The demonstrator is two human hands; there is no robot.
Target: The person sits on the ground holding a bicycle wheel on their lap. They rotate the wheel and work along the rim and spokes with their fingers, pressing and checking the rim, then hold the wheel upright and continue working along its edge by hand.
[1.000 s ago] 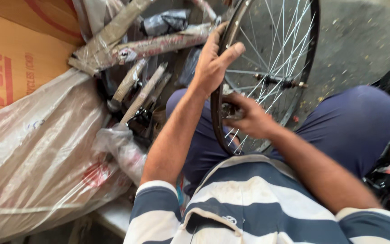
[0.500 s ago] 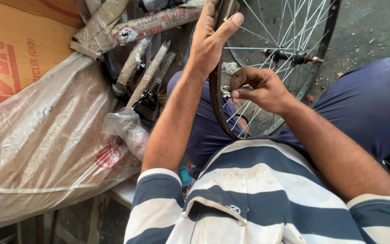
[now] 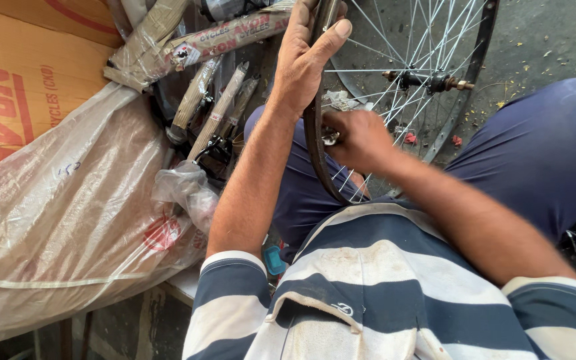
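two hands are seen on a spoked bicycle wheel (image 3: 428, 73) held upright between the knees. far left, a plastic-wrapped bundle (image 3: 61, 227) is noted. the rim is gripped by the left hand (image 3: 305, 57), fingers wrapped. the right hand (image 3: 358, 137) is closed on a small metal tool (image 3: 330, 137) at the spokes.

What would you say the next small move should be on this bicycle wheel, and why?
Probably a small twist of the right hand on the small metal tool it pinches at the spokes just inside the rim. The left hand already grips the rim higher up, bracing the wheel upright between the knees, so the wheel looks steady enough to take the turn.
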